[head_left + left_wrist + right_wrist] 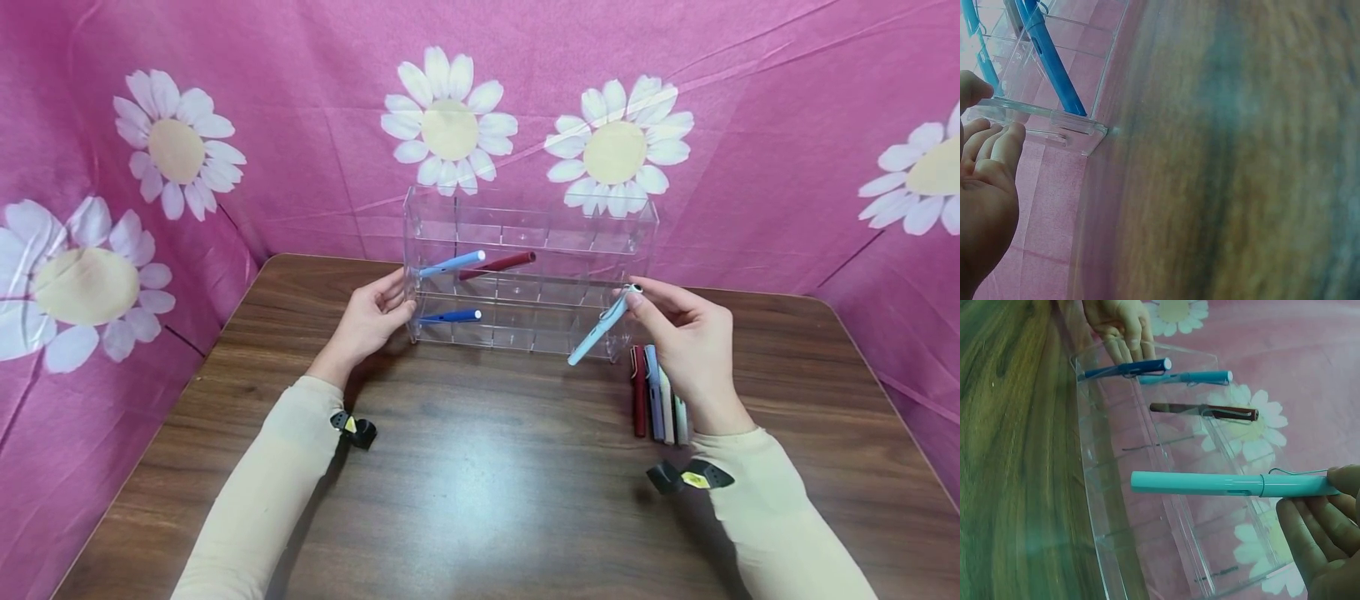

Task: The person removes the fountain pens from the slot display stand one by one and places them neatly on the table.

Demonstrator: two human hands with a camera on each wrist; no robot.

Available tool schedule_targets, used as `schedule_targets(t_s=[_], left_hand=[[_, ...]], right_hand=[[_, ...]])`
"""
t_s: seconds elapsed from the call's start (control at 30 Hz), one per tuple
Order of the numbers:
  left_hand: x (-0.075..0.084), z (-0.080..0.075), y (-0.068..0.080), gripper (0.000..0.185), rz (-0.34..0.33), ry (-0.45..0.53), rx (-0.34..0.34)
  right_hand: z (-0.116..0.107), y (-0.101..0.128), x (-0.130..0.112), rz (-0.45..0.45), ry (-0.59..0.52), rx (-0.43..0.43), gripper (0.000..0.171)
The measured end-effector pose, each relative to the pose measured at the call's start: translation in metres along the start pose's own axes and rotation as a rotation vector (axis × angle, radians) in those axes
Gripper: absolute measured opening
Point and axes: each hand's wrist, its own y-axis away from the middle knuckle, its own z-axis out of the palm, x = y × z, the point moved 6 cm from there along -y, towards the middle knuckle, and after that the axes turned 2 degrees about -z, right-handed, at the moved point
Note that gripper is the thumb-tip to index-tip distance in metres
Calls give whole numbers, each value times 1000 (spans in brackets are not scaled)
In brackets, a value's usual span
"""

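Note:
A clear acrylic pen rack point(517, 342) with rows of compartments stands toward the back of the table. My left hand point(372, 319) holds its left side wall, thumb on one face and fingers on the other, as the left wrist view shows. My right hand point(686, 342) pinches a light blue pen point(1204, 484) by its clip end, slanting in front of the rack's right side. A dark blue pen point(453, 317) lies in the lower left compartment. Above it are a lighter blue pen point(453, 263) and, one compartment over, a dark red pen point(502, 264).
Several pens lie side by side on the table right of the rack, among them a dark red pen point(639, 392) and a blue-violet pen point(656, 396). The brown wooden table point(465, 500) meets a pink cloth point(315, 150) with white daisies behind the rack.

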Motion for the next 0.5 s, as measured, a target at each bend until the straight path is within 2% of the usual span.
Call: schedule_targets(t_s=[0.1, 0.23, 0.33, 0.5], left_hand=[[0, 0, 0, 57, -1, 4, -1], [0, 0, 0, 57, -1, 5, -2], [0, 0, 0, 57, 3, -1, -3], [1, 1, 0, 58, 6, -7, -6]], right_hand=[[-6, 0, 3, 22, -46, 17, 32], [-16, 1, 4, 34, -22, 48, 32], [-22, 1, 4, 26, 47, 74, 31], [-28, 4, -3, 24, 23, 106, 30]])
